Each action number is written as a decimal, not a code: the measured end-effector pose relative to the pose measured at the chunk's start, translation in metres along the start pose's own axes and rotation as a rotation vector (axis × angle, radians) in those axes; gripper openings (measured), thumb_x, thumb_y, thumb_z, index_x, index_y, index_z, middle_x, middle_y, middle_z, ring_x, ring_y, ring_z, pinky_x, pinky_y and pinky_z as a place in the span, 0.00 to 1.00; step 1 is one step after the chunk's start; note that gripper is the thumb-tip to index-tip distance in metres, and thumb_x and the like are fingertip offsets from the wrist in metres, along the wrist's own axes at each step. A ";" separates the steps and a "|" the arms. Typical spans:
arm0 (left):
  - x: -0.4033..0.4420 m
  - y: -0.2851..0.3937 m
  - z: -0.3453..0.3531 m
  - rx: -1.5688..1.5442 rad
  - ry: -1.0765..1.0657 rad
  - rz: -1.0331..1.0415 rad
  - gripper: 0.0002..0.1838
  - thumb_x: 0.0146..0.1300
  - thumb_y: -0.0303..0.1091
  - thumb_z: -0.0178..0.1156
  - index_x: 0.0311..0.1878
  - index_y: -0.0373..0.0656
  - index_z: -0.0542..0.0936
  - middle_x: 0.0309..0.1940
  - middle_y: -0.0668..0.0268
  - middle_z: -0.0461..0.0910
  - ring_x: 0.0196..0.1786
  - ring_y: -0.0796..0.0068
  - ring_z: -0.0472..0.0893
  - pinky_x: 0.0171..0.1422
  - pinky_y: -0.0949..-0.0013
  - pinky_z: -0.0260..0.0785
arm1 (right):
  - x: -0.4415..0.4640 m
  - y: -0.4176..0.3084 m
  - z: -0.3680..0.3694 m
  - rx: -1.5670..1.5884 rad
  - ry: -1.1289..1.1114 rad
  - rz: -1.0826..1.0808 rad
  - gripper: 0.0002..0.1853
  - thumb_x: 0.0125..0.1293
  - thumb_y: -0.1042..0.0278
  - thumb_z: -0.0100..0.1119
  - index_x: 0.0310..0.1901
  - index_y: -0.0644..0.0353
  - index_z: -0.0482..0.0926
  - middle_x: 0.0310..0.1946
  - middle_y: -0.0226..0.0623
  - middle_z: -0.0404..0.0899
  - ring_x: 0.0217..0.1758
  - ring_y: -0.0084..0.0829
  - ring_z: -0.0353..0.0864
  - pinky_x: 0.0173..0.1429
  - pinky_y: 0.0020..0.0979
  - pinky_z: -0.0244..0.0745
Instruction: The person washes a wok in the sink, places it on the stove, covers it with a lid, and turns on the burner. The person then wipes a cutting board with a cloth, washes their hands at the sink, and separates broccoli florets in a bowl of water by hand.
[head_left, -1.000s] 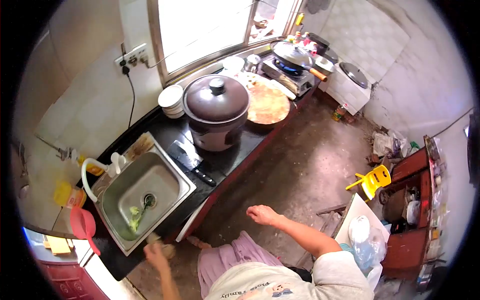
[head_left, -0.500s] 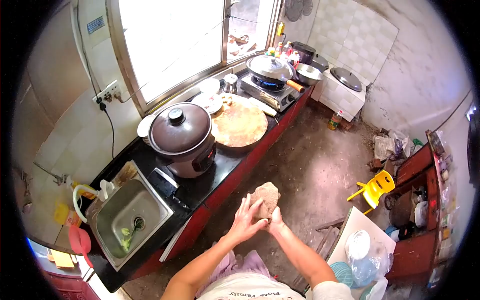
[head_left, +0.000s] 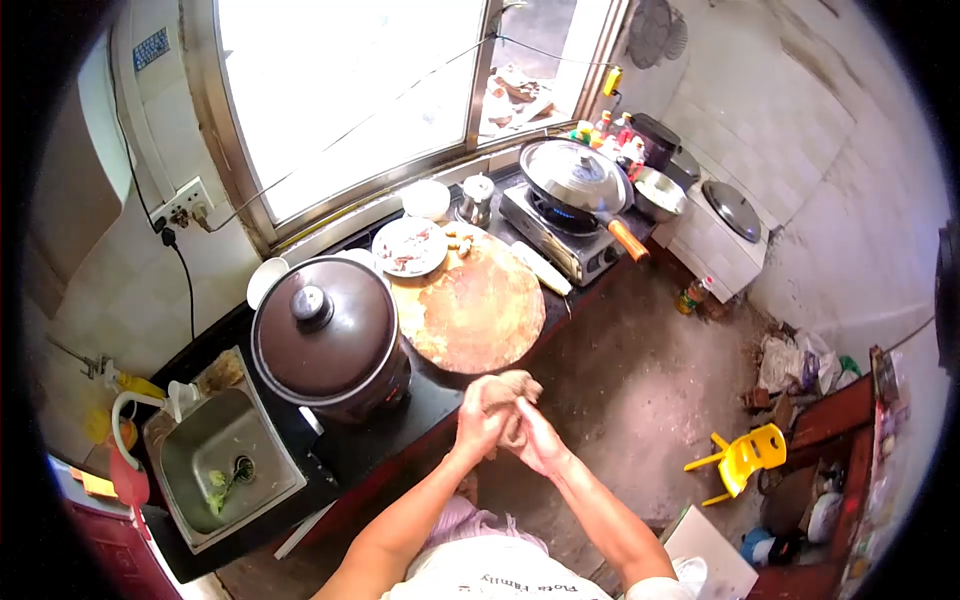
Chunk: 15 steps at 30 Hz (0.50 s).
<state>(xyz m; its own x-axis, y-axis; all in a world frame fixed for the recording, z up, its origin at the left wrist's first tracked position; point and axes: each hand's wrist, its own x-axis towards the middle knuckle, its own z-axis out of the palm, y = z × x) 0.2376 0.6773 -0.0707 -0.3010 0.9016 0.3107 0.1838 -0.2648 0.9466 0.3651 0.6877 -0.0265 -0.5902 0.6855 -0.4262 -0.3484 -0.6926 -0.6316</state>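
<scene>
A tan cloth (head_left: 512,388) is bunched between my two hands, in front of the counter's edge. My left hand (head_left: 480,422) is closed round one side of it. On the other side my right hand (head_left: 538,440) grips it, fingers pressed against the folds. Just beyond them on the counter lies a round wooden chopping board (head_left: 470,310). Beside the board stands a brown lidded electric pot (head_left: 335,345). A plate with bits of food (head_left: 410,247) rests by the board's far edge.
A lidded wok (head_left: 575,178) sits over a blue flame on a gas stove (head_left: 560,235), its orange handle (head_left: 628,240) jutting past the counter. At left is a sink (head_left: 200,520) with green scraps. A yellow chair (head_left: 750,460) and a pale table (head_left: 710,555) stand at right.
My hands and the cloth are now closer to the chopping board. The cloth, spread out before, is now crumpled between both hands. My view has shifted towards the counter.
</scene>
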 end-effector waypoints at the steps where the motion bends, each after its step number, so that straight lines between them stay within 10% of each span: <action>1: 0.016 0.006 0.002 -0.116 0.098 -0.080 0.21 0.52 0.25 0.61 0.51 0.38 0.71 0.45 0.60 0.75 0.50 0.68 0.75 0.56 0.67 0.68 | 0.013 -0.006 -0.008 -0.138 -0.056 -0.006 0.17 0.73 0.49 0.41 0.50 0.51 0.70 0.38 0.20 0.70 0.35 0.17 0.69 0.45 0.28 0.68; 2: 0.032 0.013 0.002 -0.230 0.192 -0.163 0.20 0.54 0.25 0.61 0.50 0.38 0.71 0.44 0.61 0.75 0.50 0.70 0.75 0.56 0.68 0.68 | 0.038 -0.004 -0.040 -0.087 -0.370 -0.014 0.19 0.73 0.49 0.41 0.53 0.53 0.70 0.43 0.23 0.74 0.42 0.19 0.74 0.53 0.30 0.68; 5: 0.078 -0.015 -0.016 0.112 0.402 -0.117 0.23 0.53 0.26 0.62 0.54 0.37 0.70 0.47 0.58 0.73 0.53 0.66 0.74 0.61 0.66 0.64 | 0.041 -0.035 -0.003 -0.241 0.018 -0.073 0.23 0.73 0.52 0.42 0.58 0.62 0.70 0.54 0.39 0.74 0.59 0.32 0.74 0.63 0.36 0.66; 11: 0.128 -0.106 -0.048 0.958 0.299 -0.094 0.34 0.51 0.33 0.63 0.62 0.37 0.62 0.63 0.38 0.57 0.67 0.39 0.56 0.71 0.49 0.48 | 0.092 -0.076 -0.086 -0.362 0.340 -0.225 0.17 0.71 0.59 0.43 0.49 0.64 0.73 0.40 0.43 0.78 0.36 0.32 0.81 0.37 0.29 0.80; 15: 0.141 -0.092 -0.044 1.067 0.338 -0.071 0.34 0.49 0.32 0.62 0.62 0.41 0.64 0.62 0.42 0.60 0.66 0.40 0.58 0.71 0.48 0.49 | 0.129 -0.107 -0.140 -0.428 0.415 -0.143 0.17 0.71 0.57 0.42 0.47 0.62 0.72 0.34 0.41 0.77 0.29 0.33 0.80 0.31 0.32 0.79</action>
<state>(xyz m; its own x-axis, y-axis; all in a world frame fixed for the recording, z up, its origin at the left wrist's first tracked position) 0.1367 0.8135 -0.1100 -0.5515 0.7206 0.4202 0.8150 0.3582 0.4554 0.4285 0.8818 -0.1045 -0.1964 0.8548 -0.4804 -0.0285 -0.4947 -0.8686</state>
